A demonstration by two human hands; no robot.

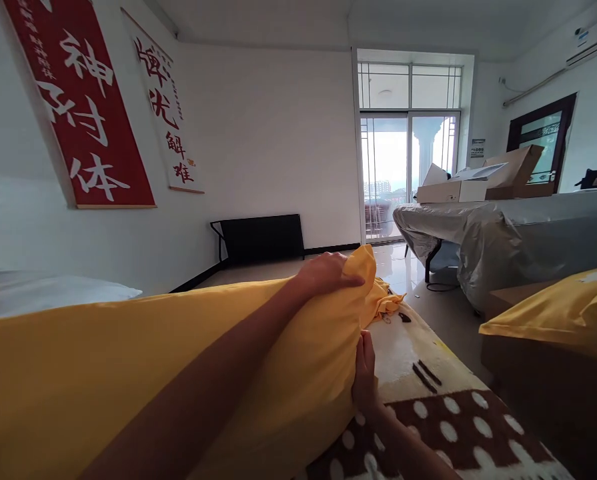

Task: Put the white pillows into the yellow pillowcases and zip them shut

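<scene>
A long, plump yellow pillow (pixel 128 360) stretches across the lower left, on or beside a patterned blanket. My left hand (pixel 323 270) reaches over its top edge, with the fingers closed round the cloth near the pointed corner. Lower down at the same end, my right hand (pixel 365 363) has curled fingers pinching the side of the cover. Part of both hands' grip is hidden by the fabric. Loose bunched yellow cloth (pixel 388 303) lies just beyond the pillow's end.
The brown and cream blanket (pixel 443 427) has white spots. At right another yellow pillow (pixel 568 307) rests on a dark-sided box. Behind it, a plastic-covered table (pixel 488 233) carries cardboard boxes (pixel 521 177). A black folded panel (pixel 263 238) leans against the far wall.
</scene>
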